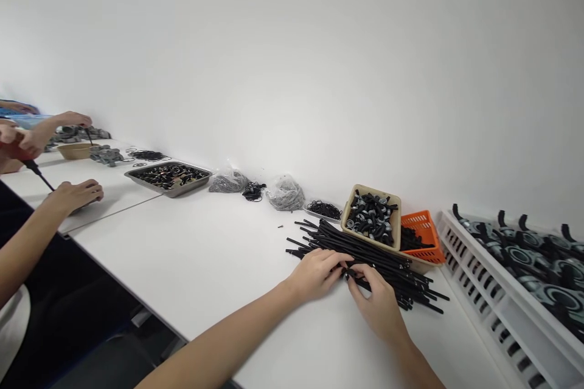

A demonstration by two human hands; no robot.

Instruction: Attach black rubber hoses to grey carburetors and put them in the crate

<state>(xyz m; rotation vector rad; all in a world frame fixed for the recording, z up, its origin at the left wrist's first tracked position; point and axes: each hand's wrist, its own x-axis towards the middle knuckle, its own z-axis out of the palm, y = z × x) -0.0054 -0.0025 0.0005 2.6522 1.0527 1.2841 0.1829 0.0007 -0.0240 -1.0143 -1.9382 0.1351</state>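
Note:
My left hand (317, 273) and my right hand (378, 304) meet over the white table, fingertips closed on a small black part (348, 273). Its exact kind is too small and too covered by fingers to make out. Just behind the hands lies a loose pile of long black rods (365, 250), which both hands are close to or touching. Beyond the pile stands a beige bin (398, 219) filled with black and grey fittings (371, 216). To its right is an orange basket (426, 228) holding small black pieces.
A white slatted crate (493, 295) of grey-and-black parts borders the right. Along the wall are a small tray (323, 211) of black rings, clear bags (285, 192) and a metal tray (171, 187). At left, other people's hands (75, 196) work, one with a red power screwdriver (18, 152).

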